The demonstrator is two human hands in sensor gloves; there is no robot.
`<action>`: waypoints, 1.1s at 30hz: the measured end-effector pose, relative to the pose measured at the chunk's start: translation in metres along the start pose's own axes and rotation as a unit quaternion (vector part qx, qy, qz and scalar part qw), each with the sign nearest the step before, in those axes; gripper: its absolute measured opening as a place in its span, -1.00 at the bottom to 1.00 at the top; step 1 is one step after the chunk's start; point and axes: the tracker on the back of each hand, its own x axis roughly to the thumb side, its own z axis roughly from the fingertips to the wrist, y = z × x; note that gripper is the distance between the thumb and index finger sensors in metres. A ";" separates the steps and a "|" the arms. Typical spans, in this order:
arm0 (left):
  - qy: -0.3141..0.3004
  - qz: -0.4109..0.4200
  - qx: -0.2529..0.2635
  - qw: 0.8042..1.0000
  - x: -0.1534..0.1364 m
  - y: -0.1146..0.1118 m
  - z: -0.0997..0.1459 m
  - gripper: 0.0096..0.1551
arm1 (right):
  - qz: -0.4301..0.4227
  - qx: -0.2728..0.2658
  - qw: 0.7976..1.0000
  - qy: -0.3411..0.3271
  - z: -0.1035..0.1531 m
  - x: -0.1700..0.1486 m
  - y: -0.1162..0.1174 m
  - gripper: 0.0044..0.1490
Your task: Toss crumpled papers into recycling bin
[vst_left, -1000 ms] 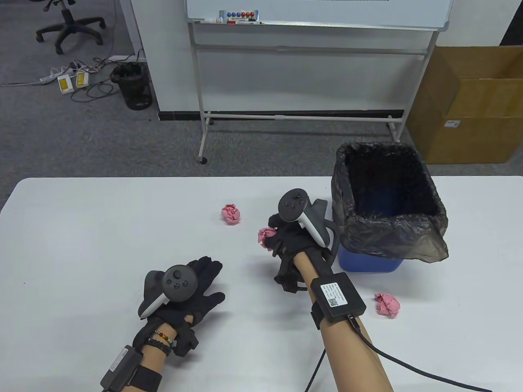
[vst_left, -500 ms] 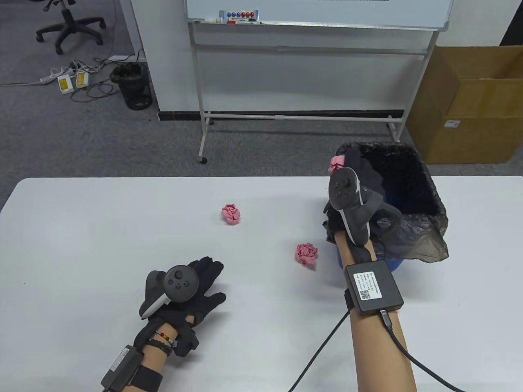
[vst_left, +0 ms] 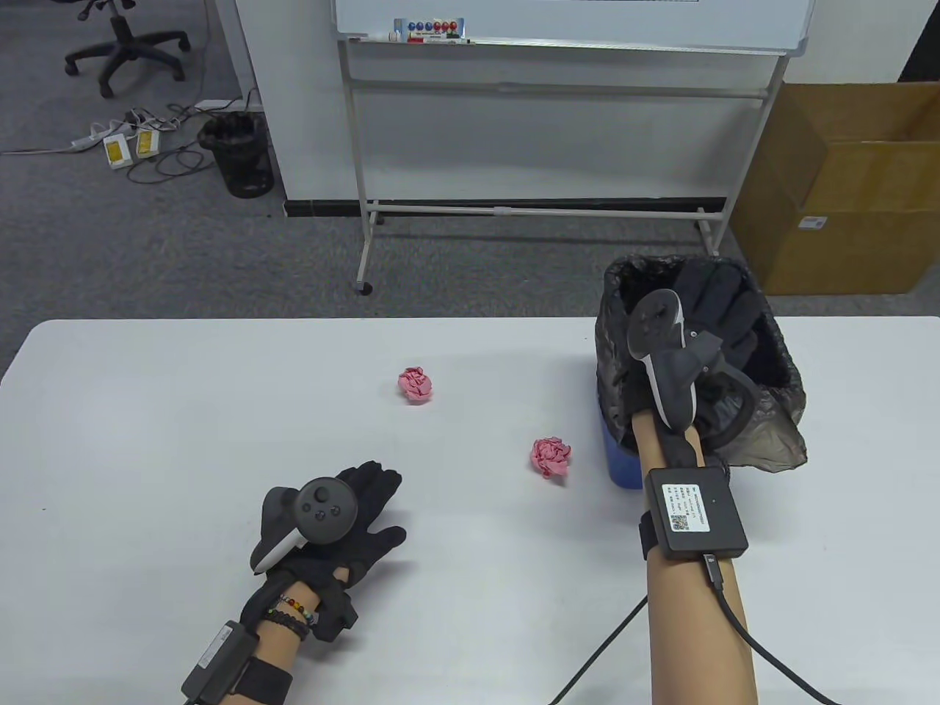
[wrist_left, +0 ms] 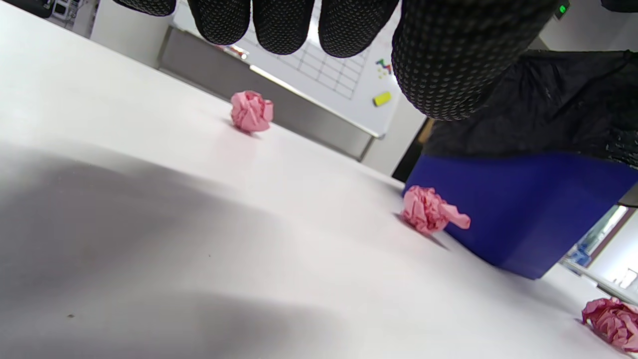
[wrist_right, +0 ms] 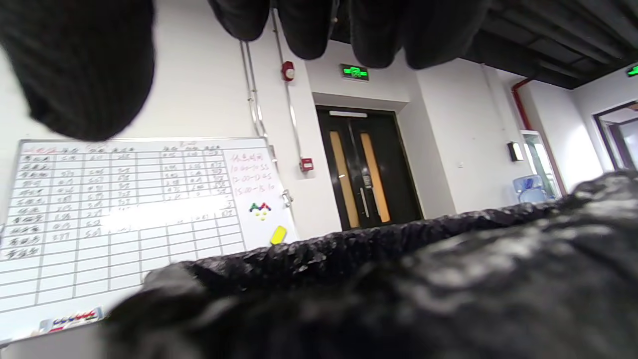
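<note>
- Right hand (vst_left: 716,312) over the bin (vst_left: 624,459) mouth; grip spread, fingers dark against the black liner, hard to separate.
- Left hand (vst_left: 345,525) flat on tabletop (vst_left: 147,440), grip spread.
- Nearest paper ball (vst_left: 551,457) left of right wrist; another (vst_left: 416,384) farther left.

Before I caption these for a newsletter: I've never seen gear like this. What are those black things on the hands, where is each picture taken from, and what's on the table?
These are a person's two hands in black sensor gloves, each with a tracker strapped to its back. One camera looks down at the table; one sits on each wrist. The left hand rests flat on the white table, holding nothing. The right hand is over the blue bin lined with a black bag; its fingers look spread, with no paper seen. Three pink paper balls lie on the table: one far, one near the bin, one only the left wrist view shows.
</note>
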 end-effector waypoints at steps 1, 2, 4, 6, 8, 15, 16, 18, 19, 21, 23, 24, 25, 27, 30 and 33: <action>0.000 0.000 0.000 1.000 0.000 0.000 0.000 -0.06 | -0.002 0.001 1.000 -0.006 0.002 0.003 0.000 0.30; 0.000 0.000 0.001 1.000 0.000 0.000 0.000 -0.07 | -0.005 0.003 1.000 -0.016 0.005 0.008 0.000 0.30; 0.000 0.001 0.002 1.000 0.000 0.000 0.000 -0.07 | -0.012 0.011 0.999 -0.041 0.011 0.017 0.001 0.29; 0.000 0.000 0.000 1.000 0.000 0.000 0.000 -0.07 | -0.011 0.020 0.997 -0.069 0.019 0.027 0.002 0.28; 0.000 -0.002 0.000 1.000 0.000 0.000 0.000 -0.07 | -0.009 0.035 0.994 -0.103 0.028 0.038 0.004 0.27; 0.002 0.000 0.002 1.000 0.000 0.001 0.000 -0.06 | 0.001 0.109 0.975 -0.195 0.063 0.073 0.021 0.25; 0.002 0.000 0.002 1.000 0.000 0.001 0.000 -0.06 | 0.004 0.118 0.972 -0.201 0.068 0.077 0.026 0.25; 0.003 -0.001 0.001 1.000 0.000 0.001 0.000 -0.07 | 0.003 0.135 0.967 -0.215 0.076 0.083 0.036 0.24; 0.003 0.000 0.001 1.000 0.000 0.001 0.000 -0.07 | 0.006 0.144 0.966 -0.217 0.080 0.085 0.042 0.24; 0.003 0.000 0.002 1.000 0.000 0.002 0.000 -0.06 | 0.014 0.160 0.962 -0.222 0.086 0.089 0.055 0.23; 0.003 0.000 0.002 1.000 0.000 0.002 0.000 -0.06 | 0.021 0.172 0.958 -0.228 0.093 0.092 0.067 0.23; 0.003 0.000 0.002 1.000 0.000 0.002 0.000 -0.06 | 0.027 0.178 0.957 -0.230 0.096 0.093 0.075 0.23; 0.004 0.000 0.002 1.000 0.000 0.002 0.001 -0.06 | 0.030 0.182 0.955 -0.231 0.098 0.093 0.080 0.23; 0.004 0.000 0.003 1.000 0.000 0.002 0.001 -0.06 | 0.035 0.197 0.953 -0.227 0.104 0.094 0.095 0.23; 0.005 0.000 0.004 1.000 -0.001 0.003 0.001 -0.06 | 0.043 0.217 0.951 -0.218 0.109 0.092 0.115 0.23; 0.005 -0.002 0.004 1.000 0.000 0.003 0.001 -0.06 | 0.055 0.231 0.948 -0.210 0.112 0.089 0.133 0.23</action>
